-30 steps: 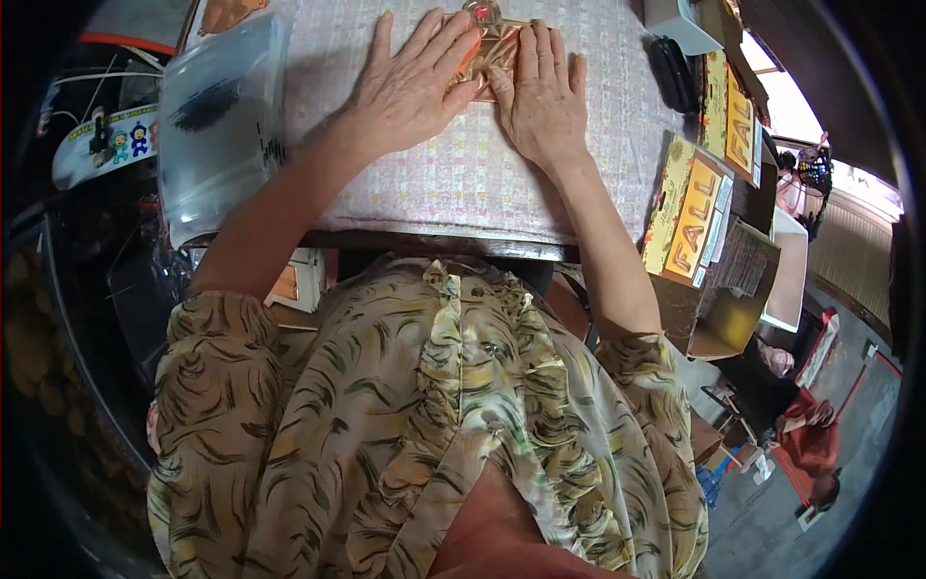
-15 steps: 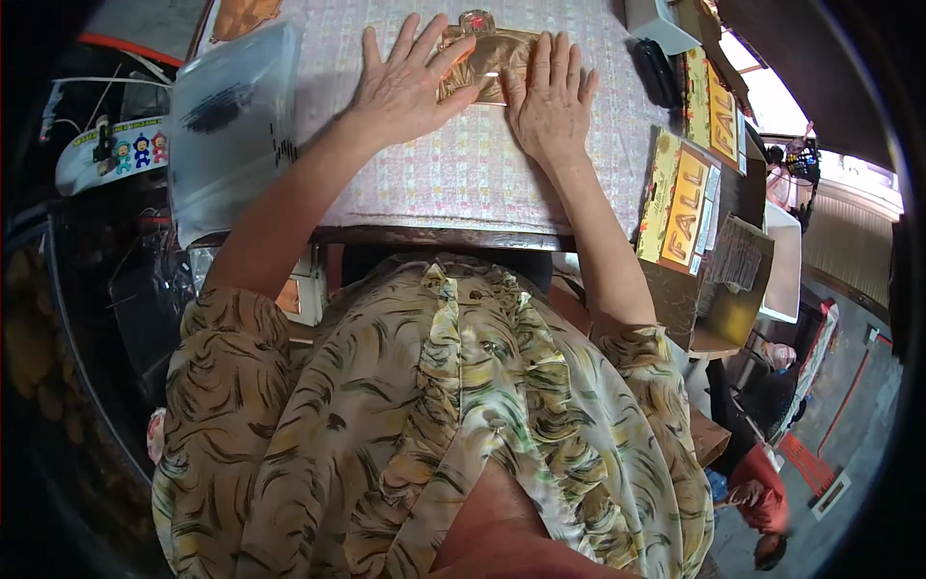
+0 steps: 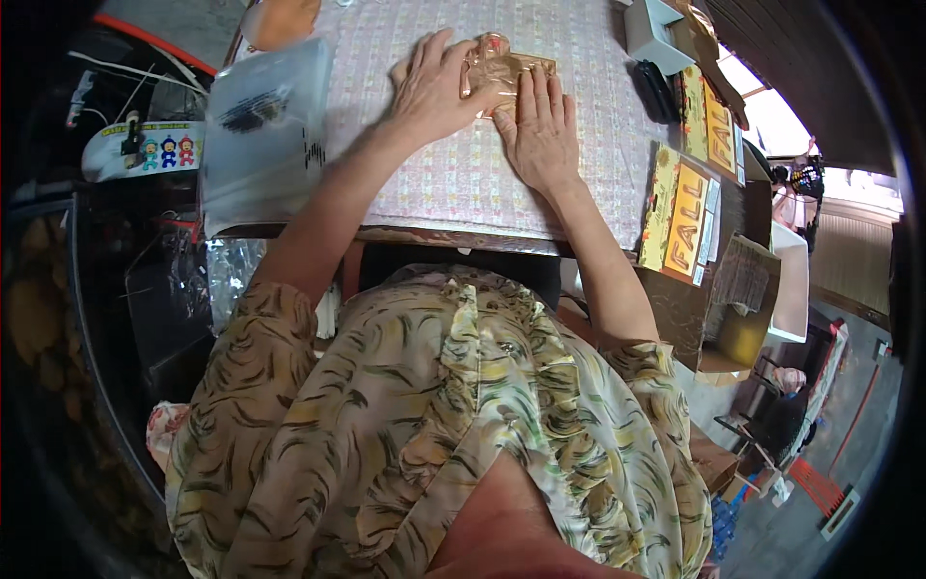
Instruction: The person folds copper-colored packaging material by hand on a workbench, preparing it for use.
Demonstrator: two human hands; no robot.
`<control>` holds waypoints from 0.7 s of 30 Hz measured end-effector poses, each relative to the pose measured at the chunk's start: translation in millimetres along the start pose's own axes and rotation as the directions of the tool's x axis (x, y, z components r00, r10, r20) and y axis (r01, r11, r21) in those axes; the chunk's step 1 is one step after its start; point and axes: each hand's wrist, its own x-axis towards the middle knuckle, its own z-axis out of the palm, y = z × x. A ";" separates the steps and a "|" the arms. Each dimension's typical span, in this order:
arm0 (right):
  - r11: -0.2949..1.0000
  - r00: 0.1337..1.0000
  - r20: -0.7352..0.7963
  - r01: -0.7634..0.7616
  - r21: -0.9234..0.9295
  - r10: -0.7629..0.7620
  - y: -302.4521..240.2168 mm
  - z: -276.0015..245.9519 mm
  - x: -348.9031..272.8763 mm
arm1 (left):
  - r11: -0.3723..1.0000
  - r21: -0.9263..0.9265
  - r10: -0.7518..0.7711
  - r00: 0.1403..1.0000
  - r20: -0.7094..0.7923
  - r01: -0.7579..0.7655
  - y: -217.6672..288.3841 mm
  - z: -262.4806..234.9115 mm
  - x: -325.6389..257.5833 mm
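Note:
A small folded piece of shiny copper-coloured foil (image 3: 509,68) lies flat on the cloth-covered table, with a rounded tab bearing a red mark at its far end. My left hand (image 3: 434,92) rests at its left side, fingers stretched and loosely bent, the thumb lying across the foil's near part. My right hand (image 3: 542,135) lies flat over the foil's right part, fingers extended and pointing away from me. Its thumb comes close to my left thumb. Both hands press down rather than grip, and they hide parts of the foil.
A stack of clear plastic bags (image 3: 265,135) lies on the table's left. On the right are a black object (image 3: 656,92), a white box (image 3: 661,39) and printed yellow-and-orange packages (image 3: 680,212) by a cardboard box (image 3: 738,309). An orange-brown blurred item (image 3: 285,21) sits far left.
My right hand has moved left, farther over the foil. The fingers of my left hand are less spread and more bent. The whole view has shifted slightly.

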 end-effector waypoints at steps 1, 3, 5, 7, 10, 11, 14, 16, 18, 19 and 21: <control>1.000 1.000 -0.005 -0.002 0.006 0.002 0.7 0.9 -0.1 | 1.000 0.007 0.003 1.000 0.001 -0.003 2.3 -0.2 5.3; 1.000 1.000 -0.019 -0.005 -0.015 0.005 2.5 2.8 -1.6 | 0.999 0.007 -0.032 0.998 0.049 0.032 7.8 0.0 14.7; 1.000 1.000 -0.014 -0.010 -0.010 0.010 -0.4 0.7 -0.5 | 0.997 0.030 -0.066 0.996 0.053 0.065 9.7 5.2 21.1; 0.999 0.999 -0.003 -0.032 -0.013 0.032 -0.2 -0.2 -1.2 | 0.995 0.042 -0.091 0.993 0.069 0.088 13.1 5.5 25.2; 1.000 0.999 -0.029 -0.022 0.009 0.022 -0.3 2.2 -0.7 | 0.986 -0.074 -0.147 0.987 0.066 0.151 15.0 3.4 31.7; 0.999 0.999 -0.033 -0.032 0.014 0.032 0.2 1.9 -0.9 | 0.987 -0.069 -0.139 0.988 0.072 0.144 13.6 6.5 32.4; 0.999 0.999 -0.035 -0.036 -0.039 0.035 0.9 2.8 -1.9 | 0.986 -0.126 -0.102 0.991 0.090 0.113 10.1 14.7 33.1; 0.998 0.998 -0.034 -0.048 -0.034 0.047 -0.1 3.6 -1.5 | 0.975 -0.145 -0.165 0.986 0.034 0.168 9.6 19.3 32.5; 0.998 0.998 -0.030 -0.050 -0.032 0.049 -1.5 2.9 -0.8 | 0.945 -0.216 -0.238 0.969 0.061 0.245 9.9 22.6 29.6; 0.998 0.998 -0.037 -0.047 -0.044 0.045 -0.9 2.9 -0.7 | 0.901 -0.290 -0.311 0.946 0.087 0.323 13.7 23.0 29.4; 0.997 0.998 -0.040 -0.050 -0.055 0.048 -1.1 2.7 -1.9 | 0.905 -0.257 -0.325 0.941 0.098 0.340 20.1 22.7 28.7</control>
